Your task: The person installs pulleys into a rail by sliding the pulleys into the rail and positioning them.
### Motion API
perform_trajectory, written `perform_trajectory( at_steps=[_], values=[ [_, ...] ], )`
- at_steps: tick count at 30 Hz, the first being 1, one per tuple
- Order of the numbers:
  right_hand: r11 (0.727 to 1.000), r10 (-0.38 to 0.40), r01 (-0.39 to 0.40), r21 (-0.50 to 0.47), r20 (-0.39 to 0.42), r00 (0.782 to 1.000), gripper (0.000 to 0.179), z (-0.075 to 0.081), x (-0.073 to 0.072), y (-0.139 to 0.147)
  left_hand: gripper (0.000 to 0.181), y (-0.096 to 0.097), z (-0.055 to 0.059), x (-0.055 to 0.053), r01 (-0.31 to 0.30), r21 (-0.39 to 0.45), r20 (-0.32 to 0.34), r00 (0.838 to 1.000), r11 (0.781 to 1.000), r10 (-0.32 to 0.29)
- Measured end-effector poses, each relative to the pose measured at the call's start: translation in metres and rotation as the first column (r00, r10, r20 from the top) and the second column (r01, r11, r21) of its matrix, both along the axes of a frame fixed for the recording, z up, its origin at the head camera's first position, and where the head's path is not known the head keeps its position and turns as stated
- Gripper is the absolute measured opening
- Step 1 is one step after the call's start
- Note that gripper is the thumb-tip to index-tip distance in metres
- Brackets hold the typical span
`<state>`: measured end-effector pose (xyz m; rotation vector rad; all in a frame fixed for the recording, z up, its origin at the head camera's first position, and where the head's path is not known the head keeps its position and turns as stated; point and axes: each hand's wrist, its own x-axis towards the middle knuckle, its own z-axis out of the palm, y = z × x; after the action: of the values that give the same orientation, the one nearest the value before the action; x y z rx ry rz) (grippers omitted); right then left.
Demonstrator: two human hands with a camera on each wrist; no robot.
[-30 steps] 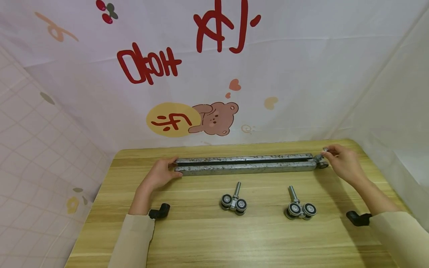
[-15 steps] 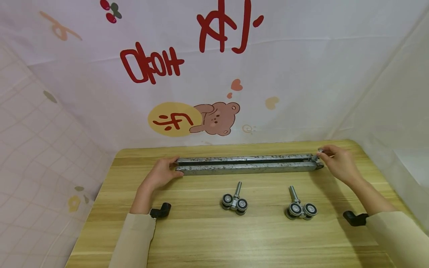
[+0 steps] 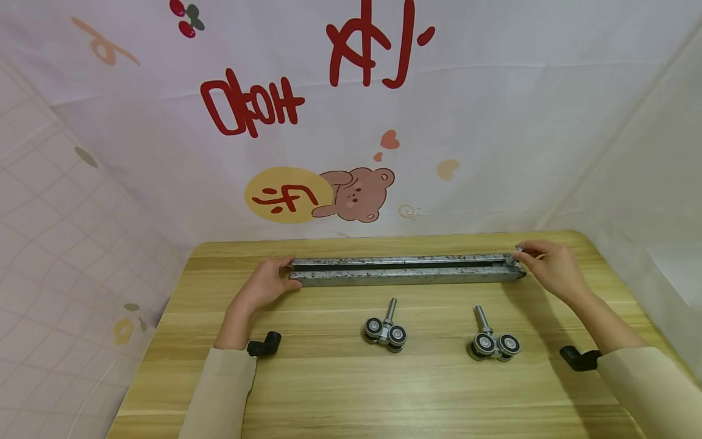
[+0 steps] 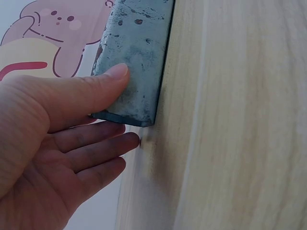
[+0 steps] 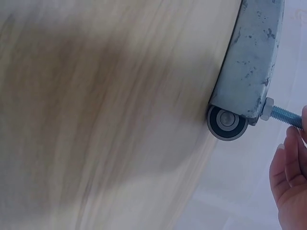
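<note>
A scuffed grey metal channel rail (image 3: pixel 406 277), its slot facing up, lies across the back of the wooden table. At its left end my left hand (image 3: pixel 265 282) grips it; in the left wrist view the thumb presses the rail's side while several fingers extend past the end. My right hand (image 3: pixel 555 268) pinches the threaded bolt (image 5: pixel 286 116) of a roller trolley at the right end. One wheel (image 5: pixel 227 123) of that trolley sticks partly out of the rail's end; the rest is hidden inside. The bolt stands up through the slot.
Two more roller trolleys, one at centre (image 3: pixel 386 334) and one at right (image 3: pixel 493 346), rest on the table in front of the rail, bolts pointing backward. A printed white cloth (image 3: pixel 471 122) hangs behind the table. Black fittings (image 3: pixel 265 344) sit at both sleeve cuffs.
My right hand has moved left, sliding the roller trolley from outside the rail's right end most of the way into it. The left hand keeps its grip on the rail.
</note>
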<state>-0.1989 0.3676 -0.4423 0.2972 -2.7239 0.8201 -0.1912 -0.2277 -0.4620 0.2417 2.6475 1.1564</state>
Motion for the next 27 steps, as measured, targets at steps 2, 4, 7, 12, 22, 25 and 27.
perform_trajectory(
  at_steps=[2,4,7,12,22,25,27],
  values=[
    [1.000,0.011,-0.011,0.001,0.000,1.000,0.027,0.000,0.000,-0.002,0.078,-0.001,0.000,0.000,0.002,-0.005,-0.004,1.000,1.000,-0.002],
    [1.000,0.020,-0.020,0.001,-0.001,1.000,0.028,0.000,0.000,-0.004,0.078,-0.001,0.000,0.000,0.001,-0.011,-0.009,1.000,1.000,-0.001],
    [0.999,0.029,-0.029,-0.016,0.004,1.000,0.027,0.001,0.001,-0.007,0.078,-0.001,-0.001,-0.001,0.001,-0.015,-0.013,1.000,1.000,-0.002],
    [0.999,0.026,-0.025,-0.021,0.023,0.999,0.026,0.002,0.002,-0.012,0.078,0.000,-0.001,-0.001,0.001,-0.022,-0.015,1.000,1.000,-0.001],
    [0.999,0.031,-0.032,0.008,0.059,0.998,0.025,0.007,0.000,-0.021,0.078,0.001,0.000,-0.003,-0.003,-0.040,-0.018,1.000,0.999,0.002],
    [0.999,0.050,-0.051,0.001,0.064,0.997,0.024,0.007,0.000,-0.024,0.078,0.002,0.000,-0.003,-0.001,-0.041,-0.021,1.000,0.999,0.001],
    [0.998,0.060,-0.060,0.001,0.065,0.996,0.024,0.007,-0.001,-0.026,0.077,0.002,0.000,-0.002,0.001,-0.044,-0.024,1.000,0.999,-0.002]
  ],
)
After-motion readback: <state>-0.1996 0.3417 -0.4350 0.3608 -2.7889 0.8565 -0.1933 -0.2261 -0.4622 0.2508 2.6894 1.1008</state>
